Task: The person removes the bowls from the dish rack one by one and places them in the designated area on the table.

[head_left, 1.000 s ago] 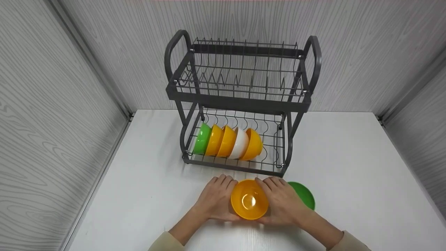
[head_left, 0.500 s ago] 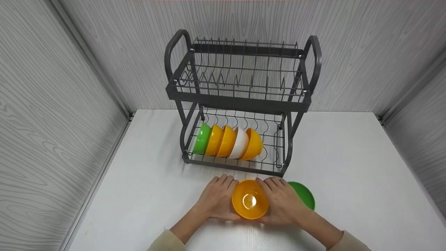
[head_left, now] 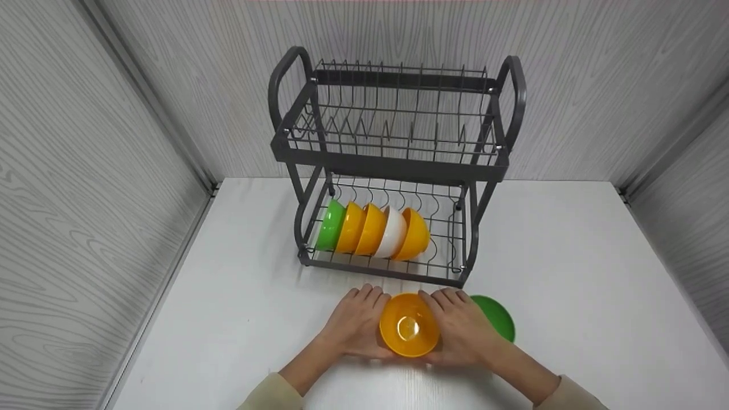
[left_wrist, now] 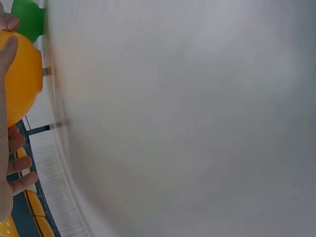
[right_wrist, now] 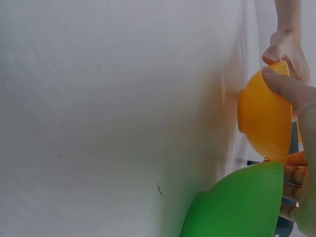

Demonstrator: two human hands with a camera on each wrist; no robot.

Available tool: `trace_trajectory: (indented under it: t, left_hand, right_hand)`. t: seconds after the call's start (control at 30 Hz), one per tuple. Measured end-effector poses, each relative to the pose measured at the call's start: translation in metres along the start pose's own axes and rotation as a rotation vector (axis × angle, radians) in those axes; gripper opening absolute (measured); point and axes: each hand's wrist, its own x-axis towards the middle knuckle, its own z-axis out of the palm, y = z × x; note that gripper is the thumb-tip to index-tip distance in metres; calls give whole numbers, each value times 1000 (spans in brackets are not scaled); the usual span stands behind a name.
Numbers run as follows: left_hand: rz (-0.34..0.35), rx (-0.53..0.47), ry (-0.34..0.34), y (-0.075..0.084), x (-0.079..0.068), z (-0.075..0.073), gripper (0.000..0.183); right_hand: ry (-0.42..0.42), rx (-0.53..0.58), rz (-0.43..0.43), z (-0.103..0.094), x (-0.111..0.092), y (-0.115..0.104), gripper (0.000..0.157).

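Between my two hands is an orange bowl (head_left: 409, 326), its open side up, in front of the rack. My left hand (head_left: 356, 324) grips its left side and my right hand (head_left: 462, 327) its right side. Both wrist views show thumbs on the near side of this orange bowl (right_wrist: 266, 111) and fingers reaching round the far side. Just right of my right hand a green bowl (head_left: 496, 319) sits on the table, partly hidden by that hand. In the right wrist view the green bowl (right_wrist: 237, 205) appears large beside the fingers.
A dark two-tier dish rack (head_left: 390, 161) stands behind my hands. Its lower tier holds a row of tilted bowls: a green bowl (head_left: 330, 226), several orange ones and a white bowl (head_left: 391, 233). Wood-grain panels (head_left: 569, 85) enclose the white table (head_left: 239, 273) at the back and sides.
The orange bowl has shifted very slightly to the right between my hands. Both hands keep their grip, and the rack's bowls and the green bowl stay in place.
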Motion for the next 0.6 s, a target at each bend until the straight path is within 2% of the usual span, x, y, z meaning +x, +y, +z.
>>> trace_trajectory:
  t: [0.27, 0.6]
  left_hand:
    - [7, -3, 12, -1, 3, 1, 91]
    - [7, 11, -22, 0, 3, 0, 91]
  right_hand:
    - [-27, -1, 19, 0, 0, 2, 114]
    - [-42, -3, 15, 2, 0, 1, 113]
